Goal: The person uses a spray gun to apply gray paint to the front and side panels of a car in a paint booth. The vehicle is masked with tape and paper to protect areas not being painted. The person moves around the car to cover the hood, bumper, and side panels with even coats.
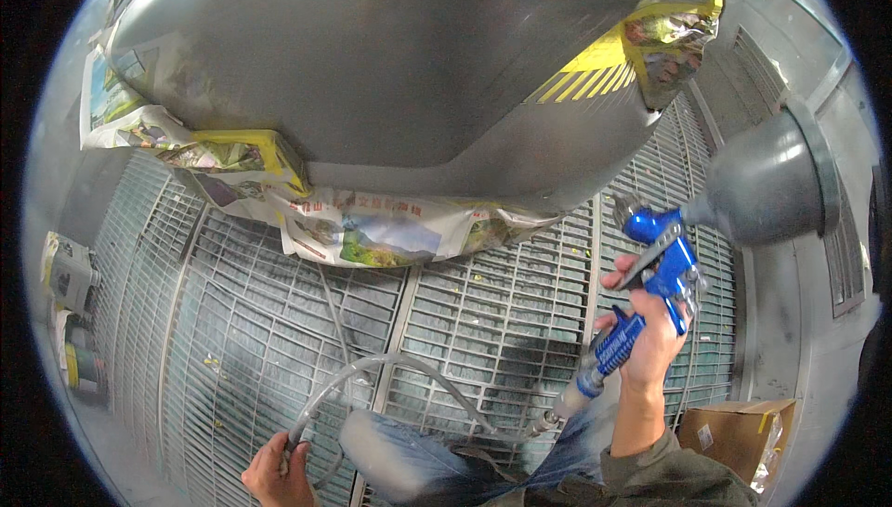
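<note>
My right hand [653,349] is wrapped round the handle of a blue spray gun [671,261], its fingers near the trigger. A large dark grey cup [776,177] sits on the gun, leaning to the right. From the gun's handle a grey air hose [400,359] loops leftward over my knee, and my left hand [281,472] is closed on it low in the picture. Ahead of both hands is a big curved grey painted panel [372,61]. Printed masking paper [390,233] and yellow tape [599,53] edge it. The gun's nozzle points toward the panel and stands apart from it.
A metal floor grating [502,307] lies beneath, over greenish material. An open cardboard box [729,437] stands at the lower right. Containers [85,358] stand at the far left. Grey booth walls [790,340] rise on the right. My jeans-clad knee [395,456] is close below the hose.
</note>
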Tool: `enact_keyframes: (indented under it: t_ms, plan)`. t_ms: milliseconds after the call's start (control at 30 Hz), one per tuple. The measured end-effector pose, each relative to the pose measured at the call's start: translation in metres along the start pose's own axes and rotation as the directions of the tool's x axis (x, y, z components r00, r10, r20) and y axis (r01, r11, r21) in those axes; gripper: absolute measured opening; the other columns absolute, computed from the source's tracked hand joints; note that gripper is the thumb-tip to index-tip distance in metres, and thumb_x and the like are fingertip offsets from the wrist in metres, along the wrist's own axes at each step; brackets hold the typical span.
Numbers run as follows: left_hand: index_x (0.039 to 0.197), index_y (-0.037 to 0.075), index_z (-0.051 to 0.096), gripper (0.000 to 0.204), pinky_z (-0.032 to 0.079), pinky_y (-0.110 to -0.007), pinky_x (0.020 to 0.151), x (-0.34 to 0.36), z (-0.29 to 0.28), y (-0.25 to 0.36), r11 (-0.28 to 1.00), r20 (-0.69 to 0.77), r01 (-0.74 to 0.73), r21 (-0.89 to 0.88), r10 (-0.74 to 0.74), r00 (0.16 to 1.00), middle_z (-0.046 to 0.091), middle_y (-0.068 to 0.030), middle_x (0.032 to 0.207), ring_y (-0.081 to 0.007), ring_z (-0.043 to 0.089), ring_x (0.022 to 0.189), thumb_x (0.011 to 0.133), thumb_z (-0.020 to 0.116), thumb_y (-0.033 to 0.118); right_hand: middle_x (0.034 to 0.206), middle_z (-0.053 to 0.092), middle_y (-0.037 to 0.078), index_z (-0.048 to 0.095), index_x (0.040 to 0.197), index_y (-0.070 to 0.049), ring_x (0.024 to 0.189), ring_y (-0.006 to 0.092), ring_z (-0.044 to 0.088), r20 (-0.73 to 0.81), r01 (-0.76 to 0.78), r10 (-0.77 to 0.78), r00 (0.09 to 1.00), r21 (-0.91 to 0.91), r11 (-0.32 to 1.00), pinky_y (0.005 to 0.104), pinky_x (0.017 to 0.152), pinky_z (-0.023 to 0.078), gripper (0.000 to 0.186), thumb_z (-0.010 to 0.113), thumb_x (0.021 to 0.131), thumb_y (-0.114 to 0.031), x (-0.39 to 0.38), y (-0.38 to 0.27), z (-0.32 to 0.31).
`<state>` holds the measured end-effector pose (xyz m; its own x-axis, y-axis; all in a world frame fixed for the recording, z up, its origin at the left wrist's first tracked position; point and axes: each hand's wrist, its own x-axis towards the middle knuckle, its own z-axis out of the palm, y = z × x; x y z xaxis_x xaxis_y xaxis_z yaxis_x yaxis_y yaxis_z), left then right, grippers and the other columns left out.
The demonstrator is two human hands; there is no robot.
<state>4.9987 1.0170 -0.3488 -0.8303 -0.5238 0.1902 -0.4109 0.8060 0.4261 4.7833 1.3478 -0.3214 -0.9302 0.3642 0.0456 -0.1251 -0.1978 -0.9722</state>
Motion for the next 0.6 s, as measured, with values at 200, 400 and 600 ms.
enact_keyframes:
  t_ms: [200, 400, 600]
  plan:
    - [0.095, 0.001, 0.071, 0.023, 0.052, -0.033, 0.065, -0.001, 0.015, 0.0, 0.999, -0.027, 0.039, 0.001, -0.039, 0.999, 0.07, -0.0141, 0.082, -0.0269, 0.068, 0.07, 0.075, 0.081, 0.005, 0.099, 0.065, 0.015, 0.058, 0.115, 0.002, 0.083, 0.0222, 0.067, 0.102, -0.149, 0.145, 0.984, 0.029, 0.988, 0.0312, 0.048, 0.057, 0.04, 0.06, 0.078, -0.013, -0.01, 0.041, -0.019]
    - [0.094, 0.006, 0.07, 0.024, 0.052, -0.034, 0.06, -0.002, -0.011, 0.014, 0.987, -0.003, 0.162, -0.01, -0.163, 0.987, 0.072, -0.0096, 0.085, -0.028, 0.07, 0.072, 0.073, 0.083, 0.011, 0.112, 0.062, 0.015, 0.05, 0.13, 0.003, 0.102, 0.0271, 0.066, 0.36, -0.236, 0.247, 0.9, -0.074, 0.969, 0.0347, 0.054, 0.061, 0.058, 0.066, 0.077, -0.016, -0.058, 0.032, 0.002]
    - [0.097, 0.01, 0.071, 0.023, 0.055, -0.037, 0.063, -0.029, -0.1, -0.035, 0.93, -0.079, 0.332, -0.157, -0.347, 0.935, 0.073, -0.007, 0.091, -0.0287, 0.07, 0.078, 0.077, 0.08, 0.015, 0.127, 0.056, 0.016, 0.038, 0.142, -0.001, 0.123, 0.0316, 0.057, 0.734, -0.269, 0.456, 0.503, -0.369, 0.89, 0.0416, 0.07, 0.064, 0.061, 0.06, 0.088, -0.017, -0.115, -0.072, 0.108]
